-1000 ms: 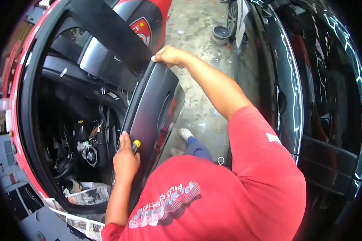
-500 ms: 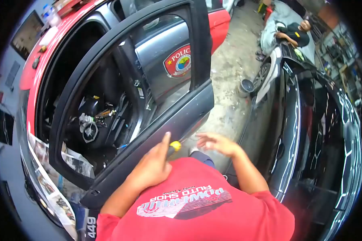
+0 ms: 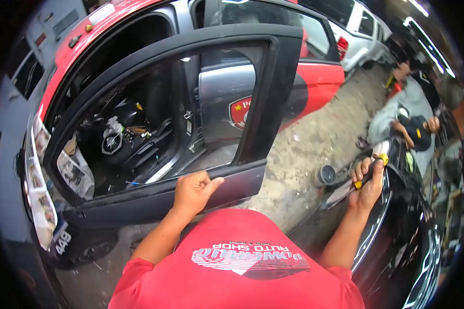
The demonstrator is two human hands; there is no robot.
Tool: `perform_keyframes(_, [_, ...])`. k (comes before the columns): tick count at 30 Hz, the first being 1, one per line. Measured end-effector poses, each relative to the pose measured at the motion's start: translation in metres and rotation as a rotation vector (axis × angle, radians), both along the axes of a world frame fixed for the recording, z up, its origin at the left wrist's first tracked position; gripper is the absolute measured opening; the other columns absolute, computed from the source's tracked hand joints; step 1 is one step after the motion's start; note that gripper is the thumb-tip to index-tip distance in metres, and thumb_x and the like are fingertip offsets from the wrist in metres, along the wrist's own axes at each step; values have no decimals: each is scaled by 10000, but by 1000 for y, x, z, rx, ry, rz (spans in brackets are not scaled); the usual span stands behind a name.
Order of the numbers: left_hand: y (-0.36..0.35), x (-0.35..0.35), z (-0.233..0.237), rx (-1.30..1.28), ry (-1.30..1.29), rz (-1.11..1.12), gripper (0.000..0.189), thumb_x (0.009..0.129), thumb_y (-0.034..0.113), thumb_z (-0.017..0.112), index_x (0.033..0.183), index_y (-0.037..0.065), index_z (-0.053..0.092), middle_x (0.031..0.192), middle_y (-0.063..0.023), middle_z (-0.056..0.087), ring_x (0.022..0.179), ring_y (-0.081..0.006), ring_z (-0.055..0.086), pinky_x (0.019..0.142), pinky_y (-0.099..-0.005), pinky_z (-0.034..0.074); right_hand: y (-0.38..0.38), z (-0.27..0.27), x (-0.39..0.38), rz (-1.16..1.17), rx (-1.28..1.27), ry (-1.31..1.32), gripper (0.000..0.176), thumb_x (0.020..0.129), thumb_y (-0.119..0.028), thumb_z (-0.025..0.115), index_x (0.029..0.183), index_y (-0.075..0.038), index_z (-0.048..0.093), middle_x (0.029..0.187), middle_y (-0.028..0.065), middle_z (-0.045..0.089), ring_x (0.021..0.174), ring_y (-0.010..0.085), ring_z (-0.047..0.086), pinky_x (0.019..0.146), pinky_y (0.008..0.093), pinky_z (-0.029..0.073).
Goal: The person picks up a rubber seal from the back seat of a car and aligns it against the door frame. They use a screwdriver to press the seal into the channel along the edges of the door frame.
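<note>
Plainly, left hand [image 3: 193, 193] half-closed on the door sill [image 3: 134, 198], right hand [image 3: 367, 189] tight around a screwdriver [image 3: 370, 170].

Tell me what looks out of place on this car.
Newspaper is stuck along the red car at its front edge, and the cabin behind the open door holds loose parts in a jumble. The left hand grips the door's sill; the right hand holds a screwdriver.

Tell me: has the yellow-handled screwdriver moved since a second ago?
Yes: from the grey door, rightward to the black car, now in the right hand; screwdriver.
</note>
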State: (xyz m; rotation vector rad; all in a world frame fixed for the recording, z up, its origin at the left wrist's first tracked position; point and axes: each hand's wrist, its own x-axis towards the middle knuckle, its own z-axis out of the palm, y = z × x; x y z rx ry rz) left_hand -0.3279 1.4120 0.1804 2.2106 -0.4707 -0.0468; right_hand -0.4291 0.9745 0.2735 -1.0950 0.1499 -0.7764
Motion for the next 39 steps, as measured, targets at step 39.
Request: perform_keyframes(39, [-247,-72,-55,176,718,1531,244,1015,-4,592,1164,-71,774,888,-107,794,766,-147,732,720,-279,583,-205,-441,401,1364,-655,964,119,882,-98,770,921,6,728,712,37,656,633,114,586,595,340,486])
